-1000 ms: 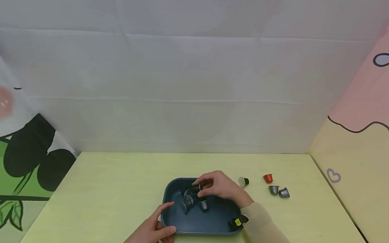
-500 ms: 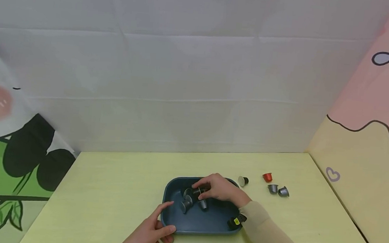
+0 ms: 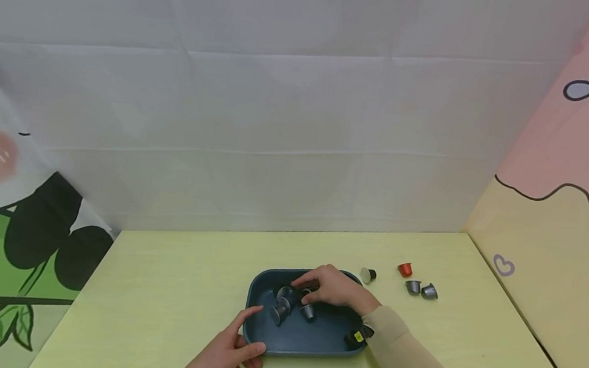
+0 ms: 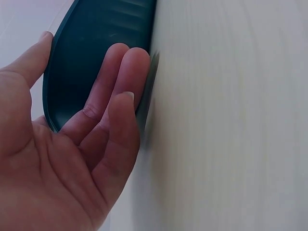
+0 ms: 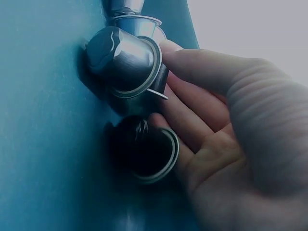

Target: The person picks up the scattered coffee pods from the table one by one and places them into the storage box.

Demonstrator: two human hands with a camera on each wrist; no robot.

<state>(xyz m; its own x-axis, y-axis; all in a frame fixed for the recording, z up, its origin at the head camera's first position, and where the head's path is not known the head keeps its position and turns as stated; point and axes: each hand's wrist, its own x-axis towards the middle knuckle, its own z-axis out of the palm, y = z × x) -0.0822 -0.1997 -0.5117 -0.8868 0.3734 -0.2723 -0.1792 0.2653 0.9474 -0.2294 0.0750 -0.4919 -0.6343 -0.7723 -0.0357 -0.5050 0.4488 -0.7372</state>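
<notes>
My left hand (image 3: 229, 351) rests at the near left corner of a dark blue tray (image 3: 312, 346), index finger over the rim and thumb at the near side. In the left wrist view its other fingers (image 4: 122, 72) lie loosely bent outside the tray wall. My right hand (image 3: 335, 287) reaches into the tray, thumb and fingers apart around a group of coffee capsules. In the right wrist view the thumb tip is at the rim of a silver capsule (image 5: 120, 60), and a black capsule (image 5: 139, 149) lies by the lower fingers. Other capsules are partly hidden behind these.
Beyond the tray's right side, a black capsule with a pale lid (image 3: 368, 275), a red capsule (image 3: 405, 269) and two grey capsules (image 3: 413, 287) lie on the pale yellow table (image 3: 176, 279). A white cloth wall (image 3: 272, 194) stands behind.
The dark capsule between my right thumb and fingers now lies with the others in the tray, a little to the left. The left hand stays at the corner.
</notes>
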